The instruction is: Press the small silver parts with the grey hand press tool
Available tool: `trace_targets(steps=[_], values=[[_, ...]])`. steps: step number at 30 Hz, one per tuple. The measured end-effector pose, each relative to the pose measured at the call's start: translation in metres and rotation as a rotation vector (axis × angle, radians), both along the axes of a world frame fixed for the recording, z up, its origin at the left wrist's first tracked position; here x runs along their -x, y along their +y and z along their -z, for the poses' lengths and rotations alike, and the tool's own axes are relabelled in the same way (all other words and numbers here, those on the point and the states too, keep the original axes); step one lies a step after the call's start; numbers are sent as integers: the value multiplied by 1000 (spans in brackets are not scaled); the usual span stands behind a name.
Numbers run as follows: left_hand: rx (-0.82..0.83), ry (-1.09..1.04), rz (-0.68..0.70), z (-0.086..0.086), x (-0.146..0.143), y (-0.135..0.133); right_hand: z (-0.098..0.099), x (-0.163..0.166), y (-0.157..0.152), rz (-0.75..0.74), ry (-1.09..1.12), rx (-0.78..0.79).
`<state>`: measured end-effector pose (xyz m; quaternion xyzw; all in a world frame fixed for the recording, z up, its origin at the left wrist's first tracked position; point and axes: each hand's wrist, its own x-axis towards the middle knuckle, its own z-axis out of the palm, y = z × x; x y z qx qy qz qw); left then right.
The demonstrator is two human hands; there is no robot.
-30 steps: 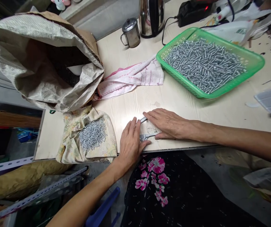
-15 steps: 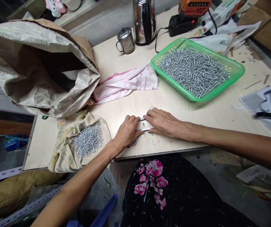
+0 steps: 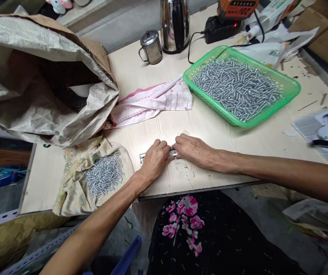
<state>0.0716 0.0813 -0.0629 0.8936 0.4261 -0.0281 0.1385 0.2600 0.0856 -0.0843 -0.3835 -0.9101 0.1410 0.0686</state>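
Observation:
Close together near the table's front edge, both my hands are closed on a slim metal rail (image 3: 173, 152), of which only a short shiny stretch shows between them. My left hand (image 3: 157, 157) has its fingers wrapped over the left part, and a flat metal end with holes (image 3: 142, 158) sticks out past it. My right hand (image 3: 191, 149) pinches the right part; the fingertips are partly hidden. Left of my hands, a heap of small silver metal pins (image 3: 105, 172) lies on a patterned cloth (image 3: 73, 181).
A green basket (image 3: 247, 123) full of similar pins stands at the back right. A large open paper sack (image 3: 75, 126) leans at the left, beside a pink-and-white towel (image 3: 155, 101). Behind are a metal cup (image 3: 152, 49), a kettle (image 3: 169, 26) and a battery charger (image 3: 220, 30).
Two parallel metal strips showed between my hands; now one narrow piece shows there. My hands have drawn slightly closer together, and the holed end has come into sight at the left.

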Motion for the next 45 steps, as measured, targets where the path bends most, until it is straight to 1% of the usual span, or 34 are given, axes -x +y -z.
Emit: trace_targets(steps=[5,8,10,12,14,16,18,20,22,24,27,30,32,33,35,37,39,41,42,43,44,45], values=[[17,-10,-13,7,-2,6,5,6,8,-41,11,61],[11,-22,-17,8,-1,10,3,6,13,-38,2,93],[-22,-7,-40,8,-1,6,0,2,18,-38,8,96],[-101,-17,-118,8,-2,-8,-4,-6,25,-69,37,91],[-206,-61,-205,11,-5,-32,-9,-15,32,-98,86,78],[-280,-109,-218,15,-10,-62,-16,-20,37,-75,150,12],[-295,-136,-190,20,-14,-91,-24,-18,37,-58,222,-98],[-278,-159,-158,24,-16,-114,-31,-5,30,-117,247,-194],[-257,-208,-120,27,-15,-131,-33,17,18,-241,207,-250],[-249,-288,-82,27,-10,-142,-29,45,6,-369,127,-279],[-273,-413,-68,22,2,-156,-13,82,-5,-521,28,-303],[-333,-498,-138,12,20,-165,0,101,-8,-567,2,-313],[-394,-492,-246,4,38,-165,4,105,-8,-579,38,-271],[-436,-456,-316,1,49,-163,5,106,-8,-581,75,-231],[-537,-332,-462,-2,73,-155,3,105,-7,-542,204,-127],[-611,-185,-570,-1,99,-143,-5,100,-5,-445,396,-42],[-610,-58,-615,3,121,-130,-22,86,-1,-294,604,-56],[-562,46,-598,8,136,-117,-48,58,6,-90,722,-194],[-533,91,-575,10,141,-111,-62,38,10,47,713,-286],[-506,131,-548,12,145,-106,-76,17,15,168,660,-402],[-481,167,-523,13,147,-101,-89,-6,20,275,552,-481],[-458,200,-499,13,148,-97,-99,-29,24,349,470,-581]])
